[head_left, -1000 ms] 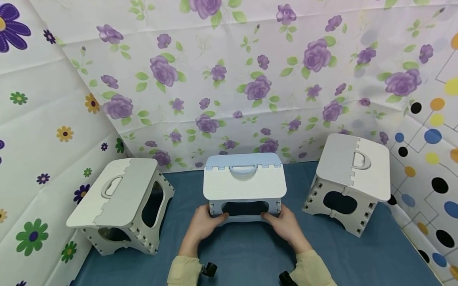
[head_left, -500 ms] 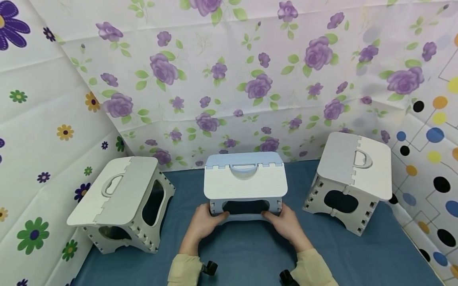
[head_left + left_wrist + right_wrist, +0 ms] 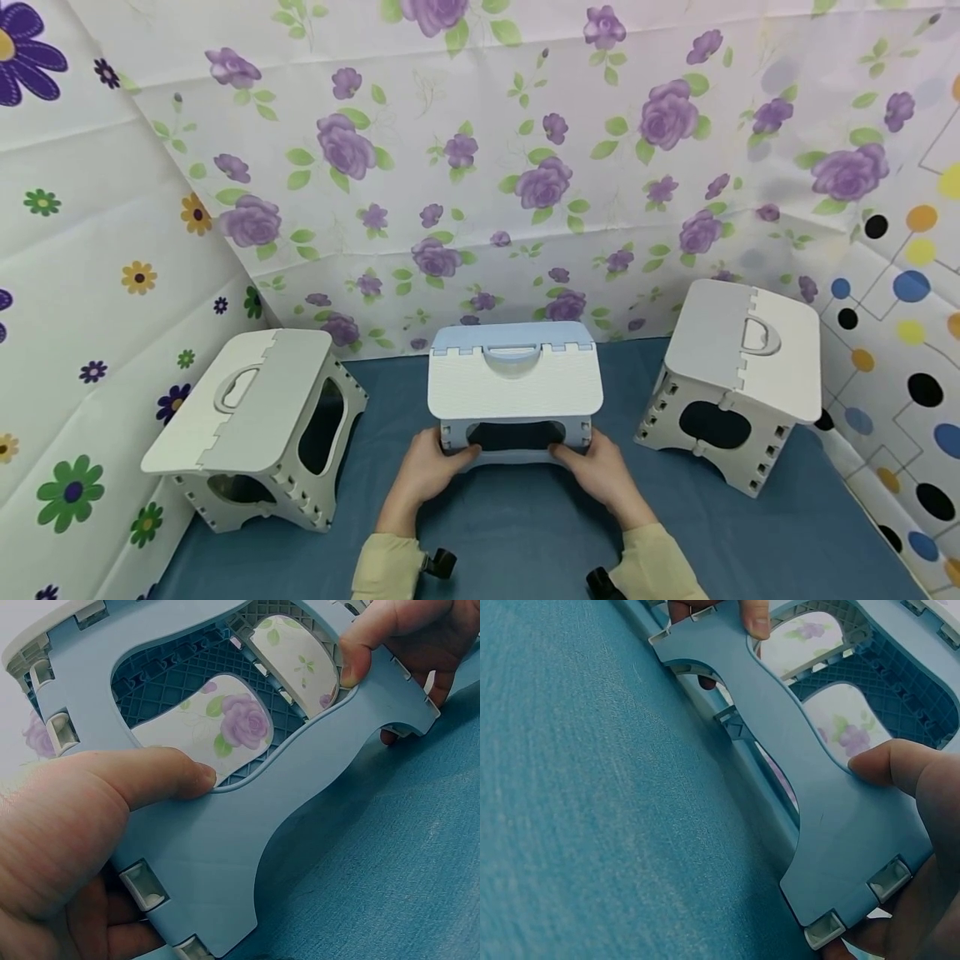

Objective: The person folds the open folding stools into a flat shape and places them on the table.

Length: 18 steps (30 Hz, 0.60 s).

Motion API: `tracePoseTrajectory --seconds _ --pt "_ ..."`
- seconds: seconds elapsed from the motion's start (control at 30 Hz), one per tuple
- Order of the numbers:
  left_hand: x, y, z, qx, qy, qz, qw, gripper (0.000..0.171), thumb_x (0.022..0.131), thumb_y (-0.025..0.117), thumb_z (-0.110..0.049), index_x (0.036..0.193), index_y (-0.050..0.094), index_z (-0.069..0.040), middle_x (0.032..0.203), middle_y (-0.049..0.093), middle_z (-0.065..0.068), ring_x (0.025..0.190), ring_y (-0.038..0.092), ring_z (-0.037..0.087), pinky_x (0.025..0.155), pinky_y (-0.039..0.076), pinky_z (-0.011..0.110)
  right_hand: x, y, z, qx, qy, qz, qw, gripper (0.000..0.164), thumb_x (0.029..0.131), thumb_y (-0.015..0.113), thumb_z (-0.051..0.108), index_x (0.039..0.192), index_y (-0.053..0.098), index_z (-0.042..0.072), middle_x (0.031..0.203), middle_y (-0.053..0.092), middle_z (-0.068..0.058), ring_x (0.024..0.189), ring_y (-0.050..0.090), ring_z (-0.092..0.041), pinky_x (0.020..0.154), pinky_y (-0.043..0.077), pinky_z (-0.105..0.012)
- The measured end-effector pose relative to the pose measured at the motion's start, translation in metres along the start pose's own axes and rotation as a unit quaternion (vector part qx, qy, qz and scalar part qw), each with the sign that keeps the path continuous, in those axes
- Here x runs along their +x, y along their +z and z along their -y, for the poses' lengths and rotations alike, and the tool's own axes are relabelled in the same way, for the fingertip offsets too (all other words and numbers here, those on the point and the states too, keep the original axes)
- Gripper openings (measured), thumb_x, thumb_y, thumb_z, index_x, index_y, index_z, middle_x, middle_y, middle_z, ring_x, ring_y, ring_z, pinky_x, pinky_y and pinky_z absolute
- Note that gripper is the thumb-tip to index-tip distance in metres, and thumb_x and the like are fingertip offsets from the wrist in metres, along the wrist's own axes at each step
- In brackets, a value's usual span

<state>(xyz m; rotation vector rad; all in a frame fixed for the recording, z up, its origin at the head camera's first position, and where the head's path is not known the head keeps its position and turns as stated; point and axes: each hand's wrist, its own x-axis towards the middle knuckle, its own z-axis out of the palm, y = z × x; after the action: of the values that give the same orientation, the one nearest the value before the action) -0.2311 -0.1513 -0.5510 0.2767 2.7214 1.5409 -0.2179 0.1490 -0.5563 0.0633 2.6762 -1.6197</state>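
A small folding step stool with a white and light blue top and a blue carry handle stands unfolded between both hands. My left hand grips its lower left side, the thumb lying across the front panel below the oval opening. On the lower right side, my right hand holds it the same way. In the left wrist view the left thumb presses the blue panel at the opening's edge, with fingers curled behind the leg. The right wrist view has the right thumb on the opening's rim.
A grey and white folding stool stands unfolded at the left, and a similar stool at the right. Blue cloth covers the table. Flowered sheeting hangs behind, with dotted sheeting on the right.
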Motion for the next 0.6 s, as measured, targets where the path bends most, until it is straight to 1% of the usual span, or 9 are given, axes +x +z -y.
tracePoseTrajectory --seconds 0.2,0.3,0.5,0.6 --pt "0.0011 -0.0003 -0.0019 -0.001 0.005 0.002 1.0000 0.051 0.096 0.083 -0.033 0.136 0.067 -0.006 0.121 0.073 0.013 0.103 0.070 0.025 0.085 0.057 0.048 0.0021 0.0000 -0.0019 0.003 0.000 -0.001 1.000 0.057 0.097 0.079 0.032 0.145 0.062 0.006 0.137 0.070 -0.017 0.113 0.066 -0.026 0.097 0.053 -0.054" --pt "0.0012 0.0000 -0.0017 -0.001 0.002 0.001 1.0000 0.052 0.096 0.083 -0.033 0.137 0.066 -0.007 0.123 0.072 0.013 0.106 0.070 0.026 0.086 0.057 0.049 0.0026 0.0001 -0.0019 0.005 0.000 0.000 1.000 0.057 0.097 0.079 0.032 0.145 0.063 0.006 0.136 0.070 -0.016 0.111 0.066 -0.026 0.097 0.053 -0.053" --pt "0.0009 0.0002 -0.0005 -0.003 -0.007 0.006 1.0000 0.056 0.095 0.083 -0.036 0.139 0.065 -0.006 0.126 0.072 0.014 0.110 0.070 0.029 0.090 0.057 0.053 0.0021 0.0011 -0.0025 0.004 -0.004 -0.001 1.000 0.056 0.097 0.079 0.032 0.144 0.063 0.006 0.137 0.069 -0.018 0.117 0.067 -0.029 0.099 0.053 -0.056" --pt "0.0011 0.0007 0.0001 -0.003 -0.012 0.007 0.9999 0.057 0.095 0.083 -0.036 0.140 0.064 -0.006 0.127 0.071 0.015 0.113 0.070 0.031 0.091 0.057 0.054 0.0016 0.0016 -0.0031 0.002 -0.006 -0.003 1.000 0.055 0.097 0.079 0.032 0.144 0.064 0.006 0.137 0.070 -0.018 0.116 0.067 -0.029 0.098 0.053 -0.056"
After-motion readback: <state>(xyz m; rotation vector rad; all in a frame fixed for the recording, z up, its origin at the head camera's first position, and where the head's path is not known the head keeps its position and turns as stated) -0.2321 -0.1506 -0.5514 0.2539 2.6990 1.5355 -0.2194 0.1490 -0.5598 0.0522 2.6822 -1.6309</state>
